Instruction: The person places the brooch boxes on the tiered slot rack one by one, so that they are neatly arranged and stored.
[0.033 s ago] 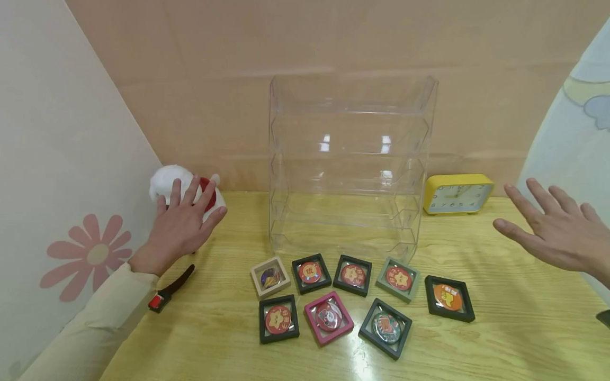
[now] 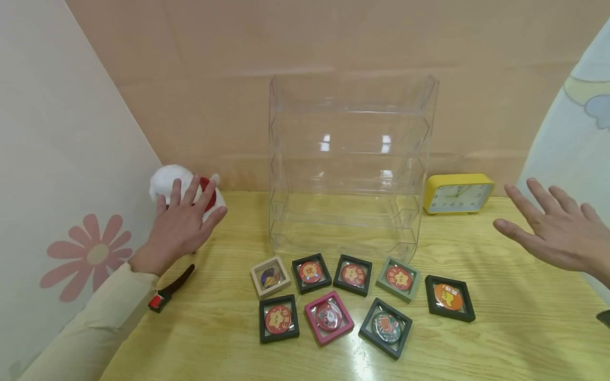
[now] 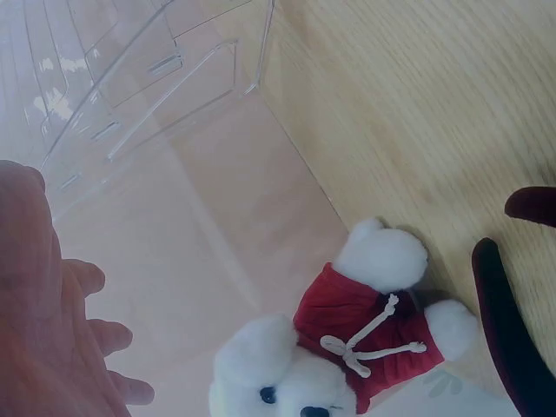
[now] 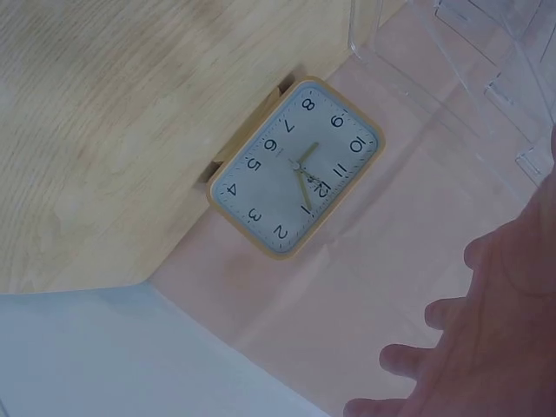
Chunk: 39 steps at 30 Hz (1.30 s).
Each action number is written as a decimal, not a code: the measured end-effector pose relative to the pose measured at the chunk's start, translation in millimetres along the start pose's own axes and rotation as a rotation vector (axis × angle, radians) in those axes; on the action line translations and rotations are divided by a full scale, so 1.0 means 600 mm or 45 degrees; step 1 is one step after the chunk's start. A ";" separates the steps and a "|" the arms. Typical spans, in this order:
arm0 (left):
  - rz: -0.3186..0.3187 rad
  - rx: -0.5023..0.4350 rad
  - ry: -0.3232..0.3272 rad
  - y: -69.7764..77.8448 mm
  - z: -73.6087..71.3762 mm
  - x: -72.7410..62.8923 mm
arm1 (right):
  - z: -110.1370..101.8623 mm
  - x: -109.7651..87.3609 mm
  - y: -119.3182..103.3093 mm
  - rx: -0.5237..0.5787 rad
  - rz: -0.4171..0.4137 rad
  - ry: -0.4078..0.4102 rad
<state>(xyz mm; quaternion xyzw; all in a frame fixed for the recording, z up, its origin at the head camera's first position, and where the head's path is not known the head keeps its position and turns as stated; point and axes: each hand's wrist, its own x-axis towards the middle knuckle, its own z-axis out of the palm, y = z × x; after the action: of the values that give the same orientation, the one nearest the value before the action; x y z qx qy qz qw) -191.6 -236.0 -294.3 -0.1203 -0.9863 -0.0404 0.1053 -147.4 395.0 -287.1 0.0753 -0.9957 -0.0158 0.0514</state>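
My left hand (image 2: pixel 183 225), fingers spread and holding nothing, hovers at the left and overlaps a white plush dog (image 3: pixel 378 326) in a red top. On the right, my right hand (image 2: pixel 562 227) is raised with spread fingers, just beside a yellow alarm clock (image 2: pixel 459 194). Between them stands a clear tiered display rack (image 2: pixel 348 209). Several small square frames with round badges lie before it: a beige frame (image 2: pixel 261 290), a pink frame (image 2: pixel 312 324), a green frame (image 2: pixel 406 294) and black ones, with one black frame (image 2: pixel 449 316) apart at the right.
A dark strap with a red-marked buckle (image 2: pixel 157 301) lies on the wooden table (image 2: pixel 219 328) below my left hand. A peach backdrop (image 2: pixel 214 106) rises behind the rack. Pale side panels border both sides, the left panel (image 2: pixel 57 132) carrying a pink flower print.
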 end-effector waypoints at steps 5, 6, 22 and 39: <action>-0.009 -0.007 -0.012 0.001 0.000 -0.002 | 0.005 0.000 0.005 0.008 -0.020 -0.008; -0.011 -0.008 -0.013 0.001 0.000 -0.002 | 0.005 -0.001 0.006 0.010 -0.024 -0.011; 0.172 -0.129 -0.001 0.007 0.005 0.010 | 0.024 -0.021 -0.010 0.055 -0.116 0.005; 0.316 -0.665 -0.006 0.015 0.061 0.034 | 0.078 -0.042 -0.037 0.249 -0.235 0.017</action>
<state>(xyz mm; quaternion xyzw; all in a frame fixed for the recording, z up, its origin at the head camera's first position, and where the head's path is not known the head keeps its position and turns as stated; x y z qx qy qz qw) -216.2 -218.9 -325.0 -0.2630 -0.9206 -0.2796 0.0725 -124.4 378.0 -337.0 0.1714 -0.9810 0.0773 0.0487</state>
